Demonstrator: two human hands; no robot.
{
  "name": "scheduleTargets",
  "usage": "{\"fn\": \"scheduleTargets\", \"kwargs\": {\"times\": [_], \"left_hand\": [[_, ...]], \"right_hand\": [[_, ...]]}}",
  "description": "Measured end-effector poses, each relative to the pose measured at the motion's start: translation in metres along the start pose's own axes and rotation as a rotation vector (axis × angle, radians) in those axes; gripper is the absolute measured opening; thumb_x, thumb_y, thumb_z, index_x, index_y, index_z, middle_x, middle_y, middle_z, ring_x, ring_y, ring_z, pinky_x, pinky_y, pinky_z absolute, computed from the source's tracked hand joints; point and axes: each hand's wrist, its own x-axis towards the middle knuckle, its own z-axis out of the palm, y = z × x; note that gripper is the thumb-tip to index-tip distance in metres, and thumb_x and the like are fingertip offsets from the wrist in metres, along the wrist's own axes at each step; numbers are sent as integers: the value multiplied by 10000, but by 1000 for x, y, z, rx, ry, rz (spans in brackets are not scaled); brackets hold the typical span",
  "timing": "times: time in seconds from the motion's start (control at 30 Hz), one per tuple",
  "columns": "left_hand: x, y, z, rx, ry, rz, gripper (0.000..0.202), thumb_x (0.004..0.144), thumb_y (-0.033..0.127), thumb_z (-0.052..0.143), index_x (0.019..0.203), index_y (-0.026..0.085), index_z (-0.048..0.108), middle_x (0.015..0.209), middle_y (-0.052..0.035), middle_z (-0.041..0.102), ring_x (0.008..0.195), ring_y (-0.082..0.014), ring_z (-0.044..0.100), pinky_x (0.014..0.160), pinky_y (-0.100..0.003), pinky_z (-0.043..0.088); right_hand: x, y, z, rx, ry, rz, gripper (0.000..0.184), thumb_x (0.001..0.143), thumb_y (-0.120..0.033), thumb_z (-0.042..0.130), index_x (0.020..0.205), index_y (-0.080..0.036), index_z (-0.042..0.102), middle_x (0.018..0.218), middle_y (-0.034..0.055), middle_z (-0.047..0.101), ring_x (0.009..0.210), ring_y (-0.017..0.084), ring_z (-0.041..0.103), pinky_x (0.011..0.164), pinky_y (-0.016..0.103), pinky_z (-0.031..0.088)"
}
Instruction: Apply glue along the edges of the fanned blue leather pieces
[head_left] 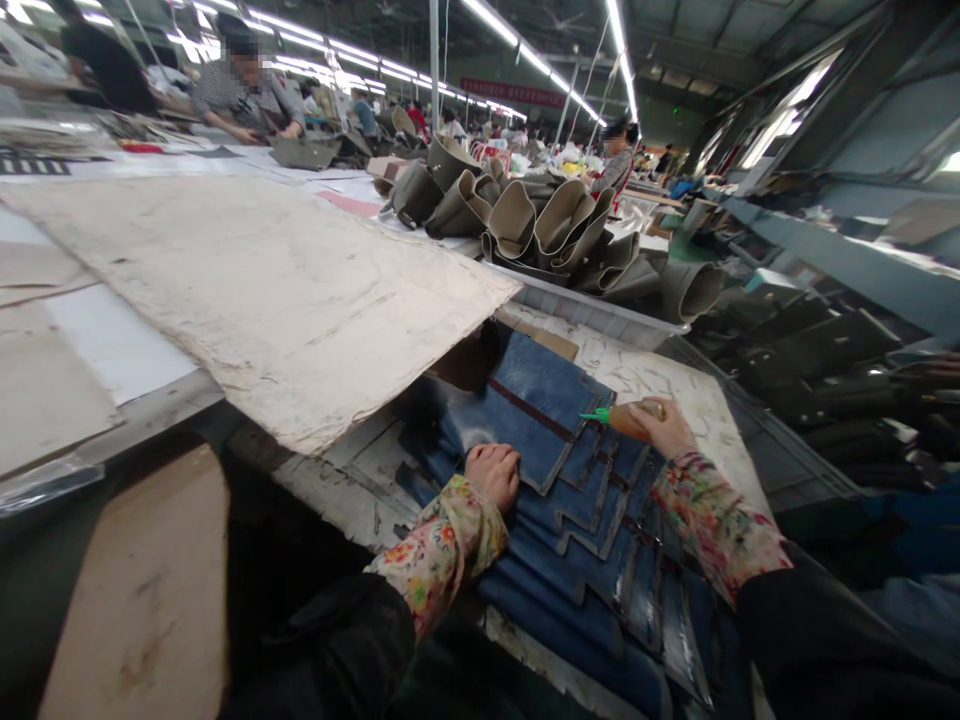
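Overlapping blue leather panels (525, 440) with dark edges lie fanned out like steps over a low work surface. My left hand (495, 474) rests at the left edge of the upper panel, its fingers curled and pressed together on the leather; the fingertips are partly hidden. My right hand (667, 428) is wrapped round a squeeze bottle (631, 420) with amber-brown contents. Its green nozzle (596, 415) points left, close to the right edge of the upper panel. A dark brown strip (532, 410) crosses that panel. Floral sleeves cover both my wrists.
A large pale board (285, 290) juts over the panels from the left. Behind them, a grey plastic tray (592, 308) holds several curled olive-grey pieces (514, 220). A brown board (142, 590) stands lower left. A co-worker (247, 95) sits across the table; dark stacked pieces (817, 350) lie at right.
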Motion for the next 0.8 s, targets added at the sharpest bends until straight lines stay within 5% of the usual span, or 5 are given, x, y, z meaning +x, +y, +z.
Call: {"fn": "scheduleTargets", "kwargs": {"times": [0.2,0.5,0.8], "left_hand": [[0,0,0,-1,20,10,223,840,242,453,1010,236,597,1087,16,636,1047,-170,527,943,-375,303],[-1,1,4,10,17,3,229,848,250,437,1009,242,600,1079,14,639,1041,-176,526,932,-378,303],[-4,0,4,15,38,11,217,852,240,442,1000,245,600,1069,11,644,1033,-174,527,924,-377,302]], "right_hand": [[2,-4,2,-20,190,-68,668,534,-618,557,992,-131,550,1030,149,556,997,278,504,924,430,402],[-41,-7,6,1,-4,-190,667,580,-670,555,994,-147,552,1010,121,565,978,257,516,940,437,391],[-58,-6,8,-17,36,-279,668,621,-655,534,1019,-120,554,1045,141,562,1013,269,510,963,454,385]]}}
